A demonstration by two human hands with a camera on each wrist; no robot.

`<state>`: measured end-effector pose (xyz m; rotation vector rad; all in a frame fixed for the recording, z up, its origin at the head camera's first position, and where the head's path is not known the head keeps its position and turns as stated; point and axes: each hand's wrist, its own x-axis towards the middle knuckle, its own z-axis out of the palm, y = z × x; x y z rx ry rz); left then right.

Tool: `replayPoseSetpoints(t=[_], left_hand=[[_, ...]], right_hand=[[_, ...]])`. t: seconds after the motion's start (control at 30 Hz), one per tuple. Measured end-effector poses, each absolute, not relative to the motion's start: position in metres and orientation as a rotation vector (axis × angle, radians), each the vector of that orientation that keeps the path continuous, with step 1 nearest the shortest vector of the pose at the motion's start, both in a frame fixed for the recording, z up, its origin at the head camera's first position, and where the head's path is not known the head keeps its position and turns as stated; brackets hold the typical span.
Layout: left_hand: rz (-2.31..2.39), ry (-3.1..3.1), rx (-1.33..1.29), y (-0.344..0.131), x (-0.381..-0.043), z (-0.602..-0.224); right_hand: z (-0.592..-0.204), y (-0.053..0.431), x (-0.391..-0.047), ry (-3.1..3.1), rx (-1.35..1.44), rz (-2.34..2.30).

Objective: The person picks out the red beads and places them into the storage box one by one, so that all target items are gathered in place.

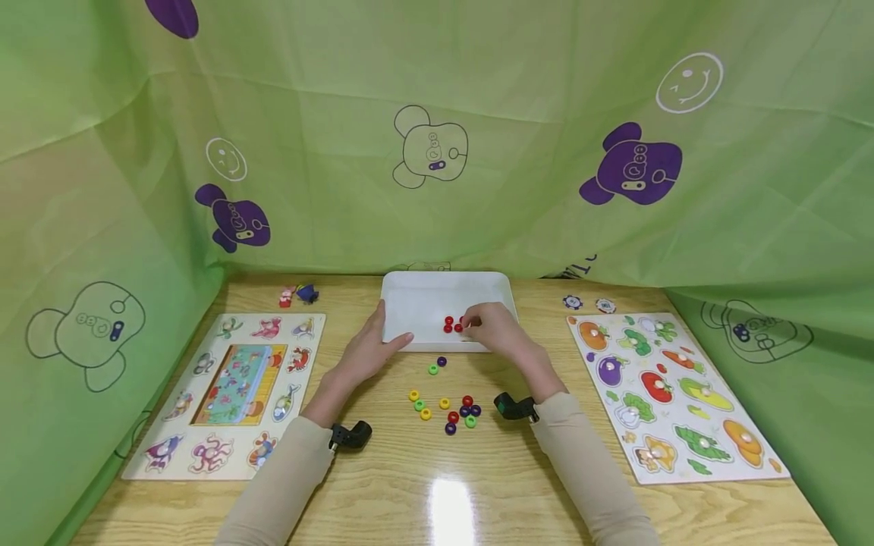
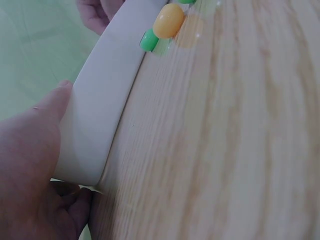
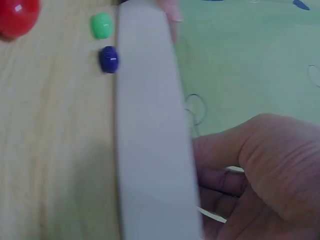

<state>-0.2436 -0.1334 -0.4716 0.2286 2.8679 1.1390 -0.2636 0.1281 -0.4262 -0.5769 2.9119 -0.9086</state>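
Observation:
A shallow white tray (image 1: 410, 292) lies on the table, with several red beads (image 1: 448, 324) toward the right of its floor. My left hand (image 1: 364, 350) holds the tray's front left corner; the left wrist view shows its thumb against the front wall and fingers bent around the corner. Over the tray's front right part, my right hand (image 1: 497, 327) has thumb and fingers drawn together, pinching a red bead at their tips. In the right wrist view the tray's wall (image 3: 152, 120) hides those fingertips. A purple bead (image 1: 441, 362) and a green bead (image 1: 433, 369) lie just before the tray.
More beads in yellow (image 1: 426, 414), red, purple and green are scattered nearer on the table. A sea-animal puzzle board (image 1: 315, 364) lies left, a vegetable puzzle board (image 1: 655, 462) right. Small figurines (image 1: 306, 293) and round chips (image 1: 605, 305) sit at the back. Green curtains (image 1: 341, 212) enclose the table.

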Motion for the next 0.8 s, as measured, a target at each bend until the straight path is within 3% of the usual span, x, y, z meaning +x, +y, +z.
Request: replayPoseSetpoints(t=[0.4, 0.8], left_hand=[[1.146, 2.86, 0.236, -0.133, -0.244, -0.473], [1.145, 2.863, 0.232, -0.134, -0.243, -0.472]], right_hand=[[-0.4, 0.134, -0.228, 2.861, -0.708, -0.872], [-0.416, 0.138, -0.191, 2.678, -0.915, -0.732]])
